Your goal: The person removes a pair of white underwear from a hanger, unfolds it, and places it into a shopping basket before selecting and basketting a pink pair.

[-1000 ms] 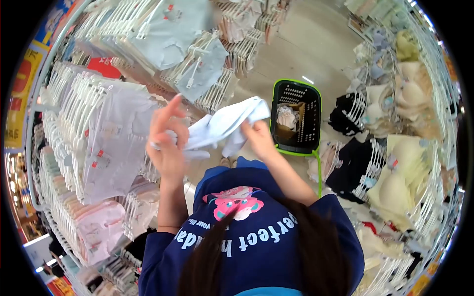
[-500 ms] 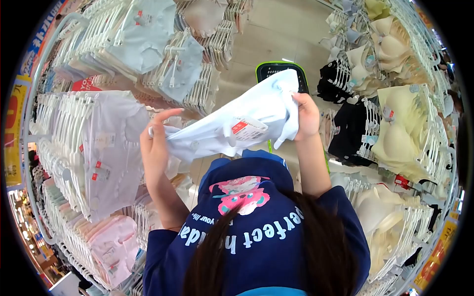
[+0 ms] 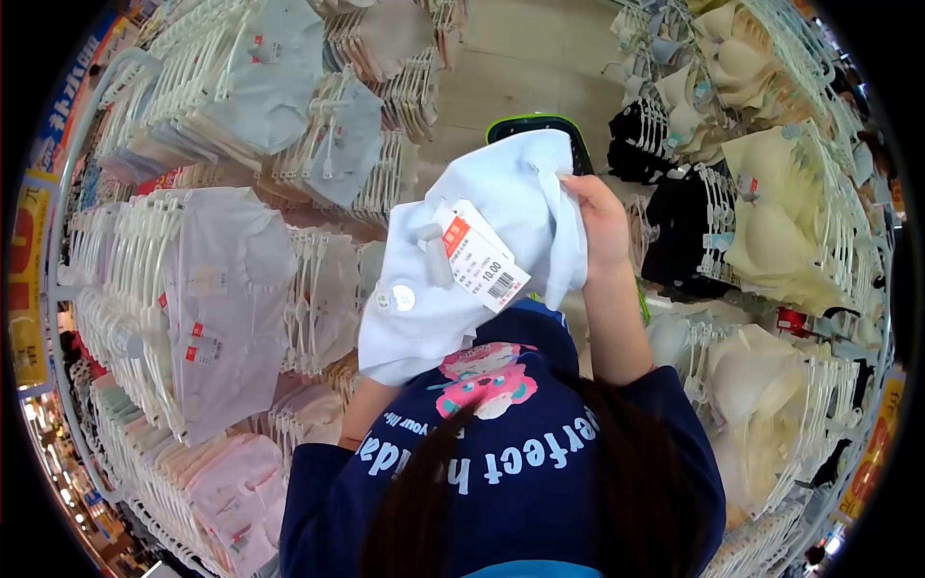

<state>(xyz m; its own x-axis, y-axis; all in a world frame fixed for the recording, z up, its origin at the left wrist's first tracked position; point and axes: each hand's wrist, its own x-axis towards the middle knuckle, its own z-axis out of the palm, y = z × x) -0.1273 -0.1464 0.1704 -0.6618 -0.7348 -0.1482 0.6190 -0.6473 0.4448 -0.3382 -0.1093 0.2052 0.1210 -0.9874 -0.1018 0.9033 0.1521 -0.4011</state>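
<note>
A pale blue cloth garment [image 3: 414,328] is spread out in front of my chest. On it hangs a white and red price tag [image 3: 482,255] reading 10.00, beside a grey plastic piece and a round clear sticker. My right hand [image 3: 599,217] pinches the garment's upper right edge, where the fabric bunches and hangs down. The left forearm [image 3: 364,409] rises to the garment's lower left part, and the cloth covers my left hand, so its fingers are hidden.
Racks of pale underwear on white hangers [image 3: 226,289] line the left side. Bras in yellow [image 3: 780,217], beige and black [image 3: 684,231] hang on the right. A black basket with a green rim [image 3: 535,122] stands on the floor behind the garment.
The garment has been opened out wider and its tag now faces me. My left hand, visible before at the garment's left end, has moved behind the cloth.
</note>
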